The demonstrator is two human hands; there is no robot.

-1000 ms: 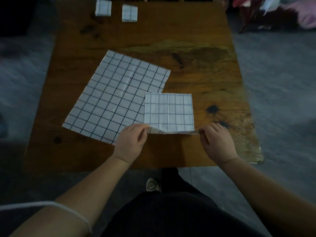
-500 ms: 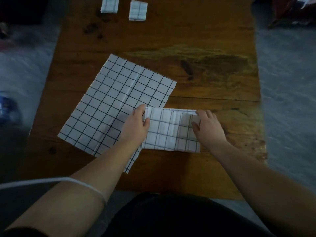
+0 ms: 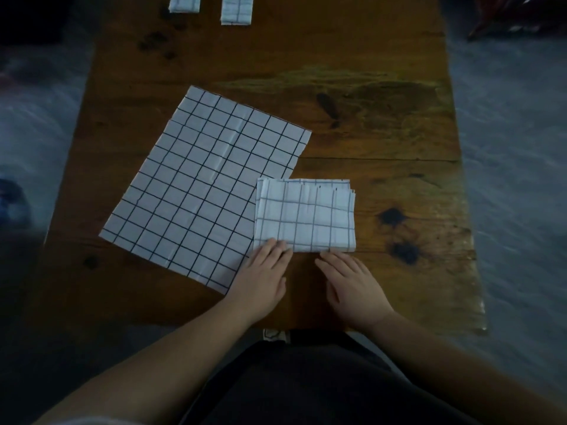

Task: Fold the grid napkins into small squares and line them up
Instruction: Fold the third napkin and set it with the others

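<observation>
A half-folded grid napkin (image 3: 306,214) lies as a thick rectangle on the wooden table (image 3: 383,142), its left edge overlapping a flat, unfolded grid napkin (image 3: 202,185). My left hand (image 3: 264,277) rests flat with its fingertips on the folded napkin's near left corner. Just below the napkin's near edge, my right hand (image 3: 349,283) lies flat on the table, fingertips at the fold. Neither hand holds anything. Two small folded napkin squares, one to the left (image 3: 184,3) and one to the right (image 3: 237,12), sit side by side at the table's far edge, partly cut off.
Grey carpet surrounds the table on both sides. A blurred blue object (image 3: 12,204) lies on the floor at the left. Dark fabric (image 3: 518,19) shows at the upper right. My dark-clothed lap (image 3: 306,388) is below the table's near edge.
Both hands lifted the near edge of the small napkin, folded it away over itself, then slid back to the near edge. The napkin is now half as deep.
</observation>
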